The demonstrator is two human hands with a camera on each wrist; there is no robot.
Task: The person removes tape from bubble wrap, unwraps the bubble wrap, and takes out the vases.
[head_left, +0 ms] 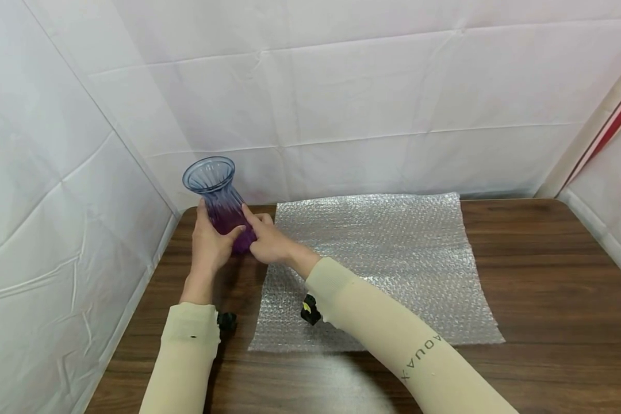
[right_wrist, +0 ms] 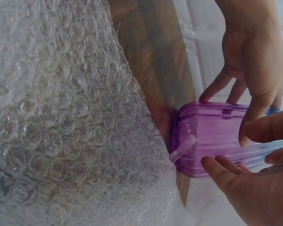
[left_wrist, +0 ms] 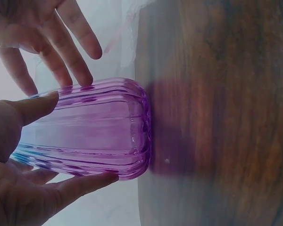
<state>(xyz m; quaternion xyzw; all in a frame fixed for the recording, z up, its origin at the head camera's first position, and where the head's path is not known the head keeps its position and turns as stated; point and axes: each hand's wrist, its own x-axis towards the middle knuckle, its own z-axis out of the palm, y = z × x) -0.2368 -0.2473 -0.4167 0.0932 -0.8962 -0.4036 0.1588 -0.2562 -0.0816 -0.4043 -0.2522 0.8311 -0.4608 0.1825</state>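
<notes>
A ribbed glass vase (head_left: 221, 202), blue at its flared rim and purple lower down, is between both hands at the back left of the table. My left hand (head_left: 209, 244) grips its left side, thumb across the front and fingers round the far side. From the right, my right hand (head_left: 272, 241) holds the vase with thumb and fingertips; its fingers look fairly straight in the left wrist view. The purple base (left_wrist: 137, 127) is at the wooden tabletop; whether it touches is hard to tell. Bubble wrap (right_wrist: 61, 108) lies beside the base, under my right forearm.
The bubble wrap sheet is spread flat over the middle of the brown wooden table (head_left: 543, 276). White cloth walls (head_left: 352, 103) rise behind the table and along its left side. Small dark devices (head_left: 310, 309) sit at both wrists.
</notes>
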